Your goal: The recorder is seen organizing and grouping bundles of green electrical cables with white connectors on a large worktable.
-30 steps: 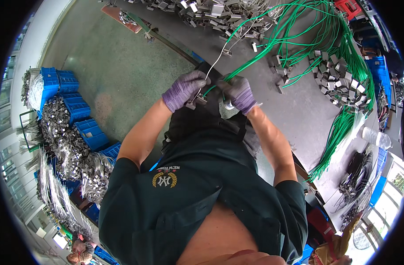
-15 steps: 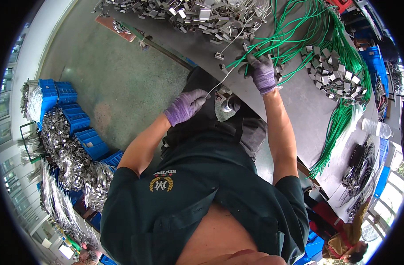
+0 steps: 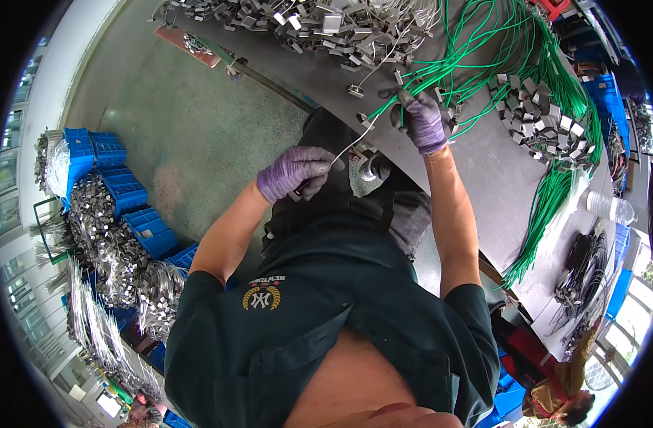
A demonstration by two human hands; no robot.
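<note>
My left hand (image 3: 296, 171), in a purple and grey glove, pinches the near end of a thin whitish wire (image 3: 354, 143) beside the table edge. That wire runs up to the right and meets the green wires (image 3: 386, 107) close to my right hand; whether they are joined I cannot tell. My right hand (image 3: 421, 120), gloved alike, is closed around several green wires (image 3: 441, 68) above the table. Small metal clips (image 3: 355, 90) lie just left of it, some with wire attached. My fingers partly hide the held wires.
A heap of metal clips (image 3: 331, 23) covers the far table (image 3: 476, 185). More clips (image 3: 537, 118) and green wire bundles (image 3: 544, 221) lie right, near a clear plastic bottle (image 3: 610, 207). Blue crates (image 3: 147, 232) with metal parts stand left on the floor. Another person (image 3: 565, 392) is at lower right.
My left hand has turned and curled more, shifting slightly down and left with the wire end. My right hand's fingers have closed further around the green wires, which are drawn closer together.
</note>
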